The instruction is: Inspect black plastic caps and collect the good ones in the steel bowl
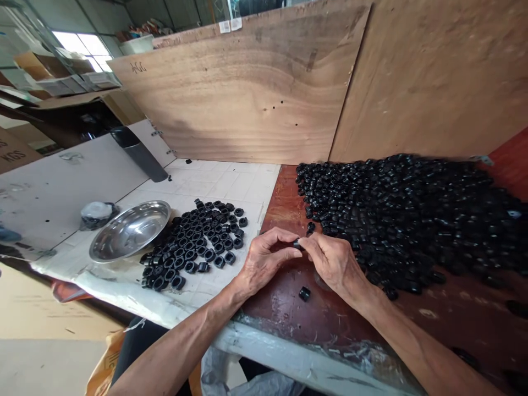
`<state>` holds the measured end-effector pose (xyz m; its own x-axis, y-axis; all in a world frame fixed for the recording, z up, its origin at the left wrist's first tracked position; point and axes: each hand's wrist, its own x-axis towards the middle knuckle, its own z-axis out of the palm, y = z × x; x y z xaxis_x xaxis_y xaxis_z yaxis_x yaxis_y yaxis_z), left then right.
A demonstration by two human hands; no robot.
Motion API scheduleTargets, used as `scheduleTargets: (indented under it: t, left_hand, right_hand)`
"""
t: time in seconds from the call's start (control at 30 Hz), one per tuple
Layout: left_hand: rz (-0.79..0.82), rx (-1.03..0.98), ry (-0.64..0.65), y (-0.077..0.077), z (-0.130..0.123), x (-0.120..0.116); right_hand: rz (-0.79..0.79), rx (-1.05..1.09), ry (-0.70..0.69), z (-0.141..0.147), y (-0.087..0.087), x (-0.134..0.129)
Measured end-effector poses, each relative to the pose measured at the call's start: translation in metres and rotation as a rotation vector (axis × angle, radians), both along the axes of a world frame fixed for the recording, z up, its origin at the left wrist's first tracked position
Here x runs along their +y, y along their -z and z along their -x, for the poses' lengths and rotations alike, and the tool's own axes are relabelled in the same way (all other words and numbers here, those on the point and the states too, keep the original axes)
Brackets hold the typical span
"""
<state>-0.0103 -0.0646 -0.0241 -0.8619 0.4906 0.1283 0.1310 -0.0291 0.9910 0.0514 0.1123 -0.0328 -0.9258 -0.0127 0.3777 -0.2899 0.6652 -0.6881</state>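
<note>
Between my two hands, above the red-brown table surface (280,297), is a small black part (296,243). My left hand (268,258) pinches it between thumb and fingers. The fingers of my right hand (330,258) are closed at its other side, partly hiding it. One loose black piece (304,293) lies just below the hands. A large heap of black pieces (404,214) spreads to the right. Left of my hands, many black rings (200,242) lie on a white surface (243,187), most with their openings facing up.
A shiny metal bowl (131,231) sits left of the rings, beside a plastic-wrapped bundle (97,213). A dark bottle (140,155) leans at the white side board (78,176). Wooden panels (247,99) stand along the back. Plastic covers the front edge.
</note>
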Motion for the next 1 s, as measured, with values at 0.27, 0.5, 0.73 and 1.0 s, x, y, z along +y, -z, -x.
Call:
scheduleTargets:
  t: [0.27,0.5,0.73,1.0]
  left_hand:
    - [-0.070,-0.169,-0.013,0.001,0.001,0.002]
    - [-0.042,0.023,-0.006,0.003,0.004,-0.002]
    - [0.037,0.082,0.046,0.010,0.006,-0.007]
    - [0.034,0.045,0.077,0.009,0.003,-0.004]
  right_hand:
    - [0.115,-0.182,0.040,-0.003,-0.015,-0.001]
    - [0.212,-0.213,0.037,-0.002,-0.018,-0.004]
    - [0.377,-0.221,0.000,-0.002,-0.011,-0.005]
    - [0.453,-0.242,0.054,-0.002,-0.012,-0.005]
